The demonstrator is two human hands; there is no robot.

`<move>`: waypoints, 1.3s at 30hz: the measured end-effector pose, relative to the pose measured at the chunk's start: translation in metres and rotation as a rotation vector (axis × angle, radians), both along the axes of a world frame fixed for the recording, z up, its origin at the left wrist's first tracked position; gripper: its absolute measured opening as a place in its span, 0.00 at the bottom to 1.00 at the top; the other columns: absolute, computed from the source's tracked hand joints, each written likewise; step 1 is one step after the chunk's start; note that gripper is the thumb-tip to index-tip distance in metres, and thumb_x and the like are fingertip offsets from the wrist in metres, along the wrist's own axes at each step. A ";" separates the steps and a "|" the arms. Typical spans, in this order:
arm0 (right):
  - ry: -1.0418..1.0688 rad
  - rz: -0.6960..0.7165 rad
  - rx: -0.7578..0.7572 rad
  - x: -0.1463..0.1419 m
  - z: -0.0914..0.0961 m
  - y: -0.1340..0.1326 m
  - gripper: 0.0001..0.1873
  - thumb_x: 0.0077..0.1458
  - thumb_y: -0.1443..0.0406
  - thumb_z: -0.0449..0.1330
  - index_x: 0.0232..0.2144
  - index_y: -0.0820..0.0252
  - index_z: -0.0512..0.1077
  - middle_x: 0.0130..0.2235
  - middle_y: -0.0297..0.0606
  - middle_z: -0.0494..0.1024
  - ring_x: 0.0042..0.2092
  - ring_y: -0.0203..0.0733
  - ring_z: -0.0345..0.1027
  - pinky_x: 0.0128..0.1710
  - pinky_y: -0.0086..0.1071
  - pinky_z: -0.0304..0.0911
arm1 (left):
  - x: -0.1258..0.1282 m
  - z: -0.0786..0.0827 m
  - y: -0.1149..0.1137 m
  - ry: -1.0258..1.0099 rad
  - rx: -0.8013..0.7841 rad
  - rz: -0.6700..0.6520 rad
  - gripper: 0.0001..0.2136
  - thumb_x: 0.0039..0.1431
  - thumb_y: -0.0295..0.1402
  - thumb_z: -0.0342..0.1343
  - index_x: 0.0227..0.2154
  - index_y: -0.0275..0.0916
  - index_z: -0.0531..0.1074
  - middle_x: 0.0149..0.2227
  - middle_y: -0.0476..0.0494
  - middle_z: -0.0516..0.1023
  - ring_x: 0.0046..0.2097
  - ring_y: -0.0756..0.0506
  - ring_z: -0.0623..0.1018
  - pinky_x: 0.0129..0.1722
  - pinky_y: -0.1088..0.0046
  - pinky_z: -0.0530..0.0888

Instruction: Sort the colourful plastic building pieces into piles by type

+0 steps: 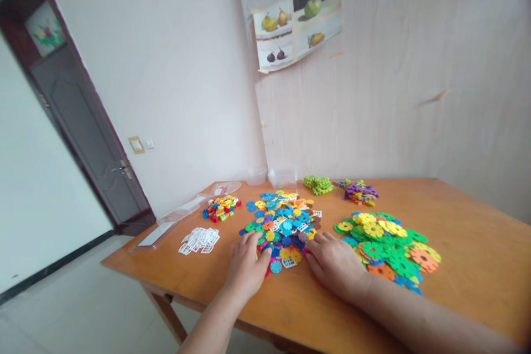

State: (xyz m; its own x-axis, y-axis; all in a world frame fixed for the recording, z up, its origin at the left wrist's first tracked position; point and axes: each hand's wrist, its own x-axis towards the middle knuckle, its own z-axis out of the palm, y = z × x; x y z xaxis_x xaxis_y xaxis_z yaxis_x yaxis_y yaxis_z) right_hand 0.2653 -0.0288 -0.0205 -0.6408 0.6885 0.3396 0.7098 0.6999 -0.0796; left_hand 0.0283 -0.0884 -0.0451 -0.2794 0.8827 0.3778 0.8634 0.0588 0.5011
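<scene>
A mixed pile of small snowflake discs [286, 221], mostly blue and yellow with some green, purple and brown, lies in the middle of the wooden table, with white window-shaped plastic pieces [289, 262] among them. My left hand [249, 265] rests at the pile's near left edge, fingers bent, thumb apart. Against the near right edge lies my right hand [338, 268], its fingers loosely bent and touching the discs. I see nothing gripped in either hand. The right fingertips are partly hidden.
White window pieces [199, 240] and small coloured blocks [223, 208] form piles on the left. Larger flower discs [392, 243] are heaped on the right. Green pieces [317, 184], purple-and-yellow pieces [360, 192] and a clear container [283, 177] stand at the back by the wall.
</scene>
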 end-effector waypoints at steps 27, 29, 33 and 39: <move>0.150 0.152 -0.144 0.009 -0.014 0.004 0.15 0.63 0.65 0.51 0.47 0.49 0.75 0.53 0.37 0.76 0.48 0.47 0.67 0.47 0.41 0.64 | -0.036 0.038 0.084 -0.024 -0.181 -0.419 0.15 0.49 0.36 0.64 0.42 0.43 0.77 0.49 0.44 0.76 0.54 0.41 0.74 0.56 0.67 0.69; 0.154 0.151 -0.149 0.009 -0.013 0.003 0.16 0.63 0.65 0.52 0.48 0.48 0.75 0.53 0.36 0.75 0.49 0.47 0.67 0.48 0.42 0.64 | -0.037 0.036 0.086 -0.012 -0.158 -0.429 0.13 0.50 0.34 0.62 0.40 0.43 0.77 0.47 0.45 0.76 0.51 0.43 0.74 0.54 0.68 0.69; 0.157 0.154 -0.156 0.009 -0.012 0.003 0.17 0.63 0.66 0.51 0.48 0.49 0.76 0.54 0.38 0.75 0.49 0.47 0.68 0.48 0.42 0.65 | -0.036 0.034 0.088 -0.020 -0.115 -0.429 0.10 0.52 0.34 0.60 0.38 0.43 0.78 0.45 0.44 0.77 0.49 0.43 0.75 0.52 0.68 0.71; 0.164 0.168 -0.146 0.011 -0.014 0.003 0.17 0.64 0.65 0.51 0.50 0.48 0.75 0.56 0.39 0.75 0.52 0.48 0.68 0.48 0.42 0.65 | -0.032 0.034 0.090 -0.081 -0.060 -0.433 0.11 0.60 0.38 0.53 0.37 0.43 0.81 0.44 0.44 0.80 0.50 0.43 0.76 0.55 0.68 0.70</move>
